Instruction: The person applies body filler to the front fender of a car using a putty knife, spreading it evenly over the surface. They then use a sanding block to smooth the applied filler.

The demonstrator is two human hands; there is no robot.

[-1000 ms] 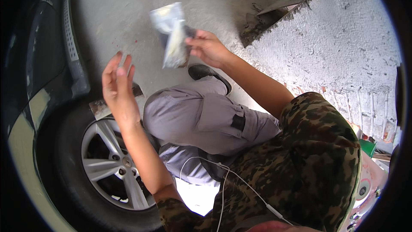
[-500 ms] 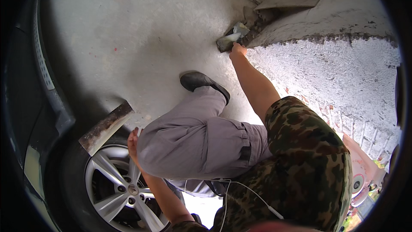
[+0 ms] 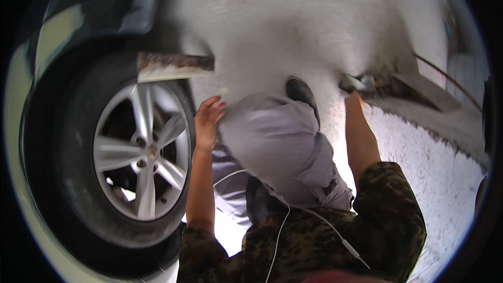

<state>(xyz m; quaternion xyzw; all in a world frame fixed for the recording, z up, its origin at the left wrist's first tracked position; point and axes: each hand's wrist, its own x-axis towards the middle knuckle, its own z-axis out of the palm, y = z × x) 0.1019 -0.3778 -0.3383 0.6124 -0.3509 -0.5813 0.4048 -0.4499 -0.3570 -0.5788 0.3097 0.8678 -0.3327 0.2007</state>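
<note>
My left hand (image 3: 208, 120) is raised beside the car wheel (image 3: 152, 152), its fingers apart and nothing in them. Beyond it, a rectangular piece with a stained brown face and a pale edge (image 3: 175, 68) sits against the top of the tyre. My right arm is stretched out to the far right. There my right hand (image 3: 354, 100) reaches a small pile of pale and dark things (image 3: 361, 82) by the foot of the wall. Motion blur and the hand itself hide its fingers, so what it touches or holds does not show clearly.
The dark car body (image 3: 105, 5) with a pale patch rises at the left. A rough whitewashed wall (image 3: 414, 152) runs along the right. Near the pile a grey board (image 3: 427, 91) leans. My bent knee (image 3: 272, 141) and dark shoe (image 3: 301, 94) are between my arms.
The view has swung left, so the wheel shows whole and nearer the middle. My left hand has come clear of the knee. My right hand is still at the pile.
</note>
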